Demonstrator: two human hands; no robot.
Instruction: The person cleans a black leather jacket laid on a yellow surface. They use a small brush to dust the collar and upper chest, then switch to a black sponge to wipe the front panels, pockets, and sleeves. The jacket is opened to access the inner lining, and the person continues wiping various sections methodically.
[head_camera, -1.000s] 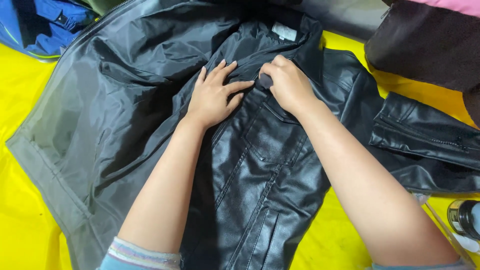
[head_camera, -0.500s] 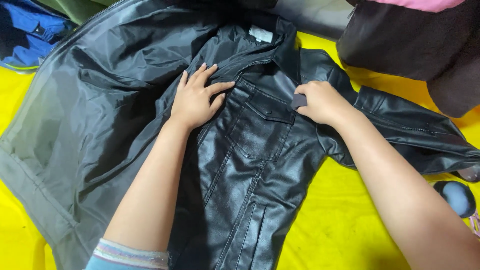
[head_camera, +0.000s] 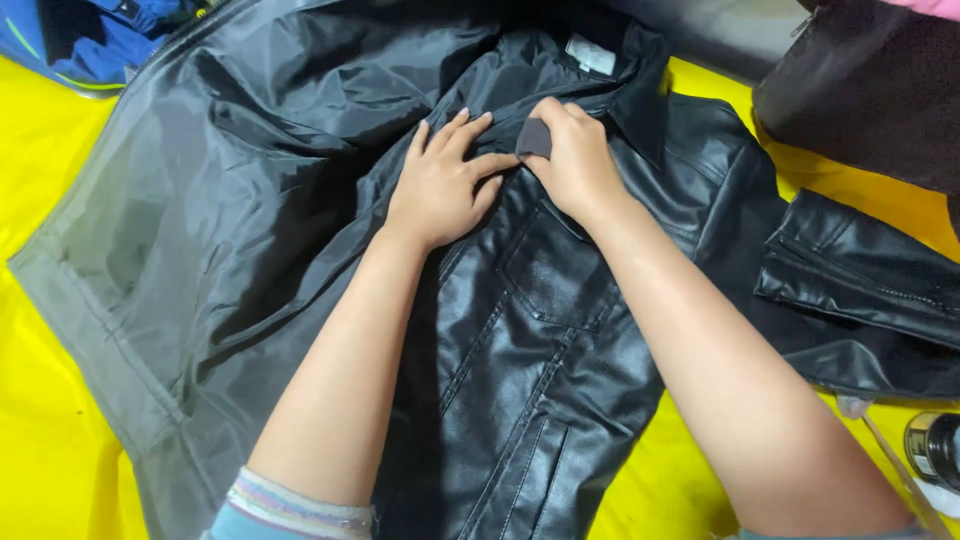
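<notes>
Head view: jacket (head_camera: 540, 330) under right hand (head_camera: 575, 165).

A small sewn-in label (head_camera: 590, 54) sits just inside the collar of the black leather jacket (head_camera: 540, 330), near the top of the view. It is a pale grey-white rectangle, lying slightly tilted against the dark lining, above and a little right of where the two hands meet. At the far lower right edge a dark, round container (head_camera: 935, 450) with a shiny rim pokes into view; it may be a jar or tin, but too little shows to tell. No signs or screens are visible.
</notes>
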